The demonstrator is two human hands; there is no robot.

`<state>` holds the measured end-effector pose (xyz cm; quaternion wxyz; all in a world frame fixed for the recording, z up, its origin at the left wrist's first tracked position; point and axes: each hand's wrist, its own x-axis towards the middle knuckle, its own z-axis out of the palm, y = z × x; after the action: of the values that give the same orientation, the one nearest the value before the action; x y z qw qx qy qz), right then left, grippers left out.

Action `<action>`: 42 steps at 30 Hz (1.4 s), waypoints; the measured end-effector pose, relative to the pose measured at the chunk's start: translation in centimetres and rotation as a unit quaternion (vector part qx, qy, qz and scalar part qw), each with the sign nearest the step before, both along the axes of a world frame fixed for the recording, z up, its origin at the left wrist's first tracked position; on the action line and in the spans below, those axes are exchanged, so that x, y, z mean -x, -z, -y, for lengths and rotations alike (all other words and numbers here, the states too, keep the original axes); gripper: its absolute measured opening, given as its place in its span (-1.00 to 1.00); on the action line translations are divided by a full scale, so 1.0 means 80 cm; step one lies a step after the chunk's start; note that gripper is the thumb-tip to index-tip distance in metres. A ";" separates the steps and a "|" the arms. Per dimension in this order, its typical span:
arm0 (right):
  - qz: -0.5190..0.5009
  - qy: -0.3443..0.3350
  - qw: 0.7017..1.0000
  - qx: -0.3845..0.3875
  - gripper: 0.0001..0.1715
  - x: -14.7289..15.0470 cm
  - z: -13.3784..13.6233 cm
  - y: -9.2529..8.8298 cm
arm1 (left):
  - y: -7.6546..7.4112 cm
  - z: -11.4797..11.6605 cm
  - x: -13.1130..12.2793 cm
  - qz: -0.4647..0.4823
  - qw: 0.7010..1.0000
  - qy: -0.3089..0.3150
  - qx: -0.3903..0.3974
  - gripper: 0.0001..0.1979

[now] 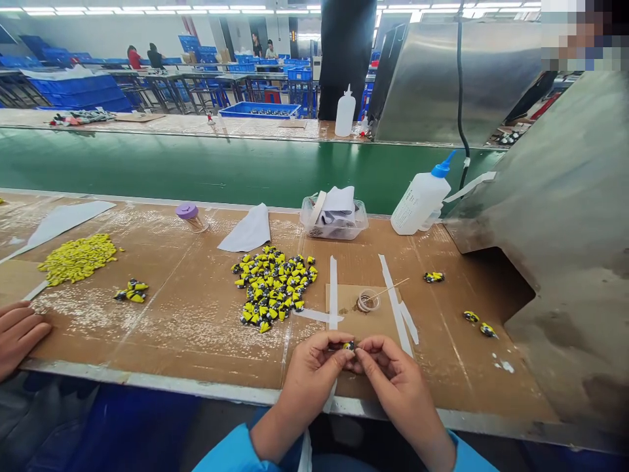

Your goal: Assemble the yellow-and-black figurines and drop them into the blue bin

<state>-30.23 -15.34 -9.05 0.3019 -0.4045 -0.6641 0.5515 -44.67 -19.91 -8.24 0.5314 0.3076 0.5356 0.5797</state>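
My left hand and my right hand meet above the bench's front edge, both pinching a small yellow and black figure. My fingers hide most of it. Ahead of them lies a heap of similar bee-like figures on the brown cardboard bench top. Nearest my right hand is a small round dish with a thin stick across it. Loose figures lie further right. At far left, a co-worker's hand rests near a yellow pile of small parts.
A clear plastic box of white paper and a blue-capped white glue bottle stand behind the work. A purple-capped jar lies at back left. A green conveyor belt runs beyond, and a steel hood closes off the right.
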 end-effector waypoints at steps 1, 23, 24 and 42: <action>0.006 -0.009 1.000 -0.008 -0.80 -0.003 -0.002 -0.004 | -0.002 0.000 0.000 0.010 1.000 0.006 0.003 -0.83; 0.154 -0.107 0.945 -0.268 -0.79 -0.020 -0.006 -0.032 | -0.003 -0.002 0.005 0.048 0.995 0.075 0.045 -0.84; 0.164 -0.121 0.941 -0.269 -0.78 -0.021 -0.007 -0.032 | -0.002 -0.002 0.006 0.045 0.995 0.077 0.044 -0.84; 0.185 -0.085 0.943 -0.263 -0.75 -0.001 0.012 -0.027 | 0.003 0.002 0.008 0.070 0.995 0.071 0.028 -0.88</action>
<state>-30.16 -16.28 -6.89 0.2212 -0.3476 -0.8615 0.2966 -45.30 -20.06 -8.48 0.6160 0.2888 0.4902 0.5448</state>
